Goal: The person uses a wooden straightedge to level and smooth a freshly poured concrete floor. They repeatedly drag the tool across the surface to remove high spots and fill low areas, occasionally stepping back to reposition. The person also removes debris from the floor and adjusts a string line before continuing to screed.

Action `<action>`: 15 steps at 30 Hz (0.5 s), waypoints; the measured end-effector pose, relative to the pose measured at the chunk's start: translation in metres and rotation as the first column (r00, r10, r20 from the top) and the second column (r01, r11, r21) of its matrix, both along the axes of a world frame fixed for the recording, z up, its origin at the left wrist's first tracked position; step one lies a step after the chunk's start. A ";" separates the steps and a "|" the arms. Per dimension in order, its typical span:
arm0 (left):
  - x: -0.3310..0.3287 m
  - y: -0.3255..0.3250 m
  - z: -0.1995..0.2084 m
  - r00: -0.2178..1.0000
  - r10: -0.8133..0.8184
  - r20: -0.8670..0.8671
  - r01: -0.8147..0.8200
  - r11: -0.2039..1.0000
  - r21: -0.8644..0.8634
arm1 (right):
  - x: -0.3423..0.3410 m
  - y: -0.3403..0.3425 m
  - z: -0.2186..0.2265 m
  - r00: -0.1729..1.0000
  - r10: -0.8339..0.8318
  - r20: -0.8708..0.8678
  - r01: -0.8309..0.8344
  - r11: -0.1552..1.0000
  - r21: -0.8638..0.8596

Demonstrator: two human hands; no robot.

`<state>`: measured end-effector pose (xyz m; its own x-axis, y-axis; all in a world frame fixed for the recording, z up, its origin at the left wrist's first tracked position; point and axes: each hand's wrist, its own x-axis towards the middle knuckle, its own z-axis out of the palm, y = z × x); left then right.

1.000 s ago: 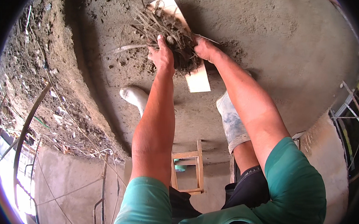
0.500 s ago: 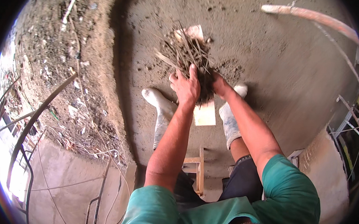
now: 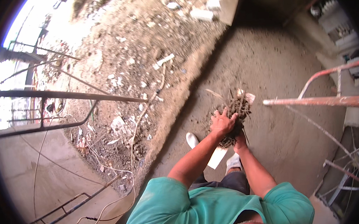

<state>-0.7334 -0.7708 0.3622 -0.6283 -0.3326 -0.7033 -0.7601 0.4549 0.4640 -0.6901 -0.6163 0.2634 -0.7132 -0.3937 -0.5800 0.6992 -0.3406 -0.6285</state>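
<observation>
A clump of dirty sticks, straw and soil (image 3: 240, 104) rides on a pale flat board (image 3: 217, 158), whose ends stick out on both sides. My left hand (image 3: 223, 123) presses on top of the clump from the left, its fingers spread over the debris. On the right side, near the board, my right hand (image 3: 241, 143) grips the clump. Its fingers are mostly hidden underneath. Between them the two hands hold the load in front of my white boots (image 3: 192, 140).
Left of a low ledge (image 3: 179, 112) lies rubble-strewn ground (image 3: 117, 87) with a loose cable (image 3: 136, 128). A reddish metal pipe frame (image 3: 313, 101) juts in from the right. Dark metal frames (image 3: 65, 95) stand at the left, on the rubble side.
My view has turned, with more rubble ground showing. The clump and board have moved with both hands toward the reddish pipe's end. The hands keep their hold.
</observation>
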 end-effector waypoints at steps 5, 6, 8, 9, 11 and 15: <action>-0.011 -0.076 0.110 0.994 -0.051 -0.099 0.050 0.999 -0.016 | -0.015 -0.083 0.096 0.996 0.021 -0.088 -0.026 0.998 -0.050; -0.014 -0.093 0.130 0.991 -0.069 -0.116 0.067 0.997 -0.023 | -0.018 -0.103 0.117 0.997 -0.003 -0.072 -0.002 0.998 -0.064; -0.016 -0.121 0.160 0.985 -0.096 -0.147 0.087 0.994 -0.067 | -0.023 -0.132 0.131 0.998 -0.018 -0.064 0.012 0.995 -0.103; -0.019 -0.136 0.174 0.981 -0.111 -0.159 0.098 0.991 -0.088 | -0.028 -0.146 0.137 0.998 -0.027 -0.057 0.020 0.992 -0.122; -0.029 -0.164 0.200 0.985 -0.104 -0.136 0.091 0.991 -0.099 | -0.037 -0.178 0.154 0.998 -0.034 -0.059 0.025 0.991 -0.134; -0.070 -0.220 0.165 0.979 -0.115 -0.167 0.090 0.985 -0.151 | -0.069 -0.233 0.162 0.997 0.008 -0.077 -0.023 0.980 -0.198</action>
<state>-0.8032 -0.9904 0.5273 -0.7730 -0.3486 -0.5301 -0.6192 0.5966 0.5106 -0.7592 -0.8495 0.4256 -0.7451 -0.5068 -0.4335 0.6582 -0.4538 -0.6008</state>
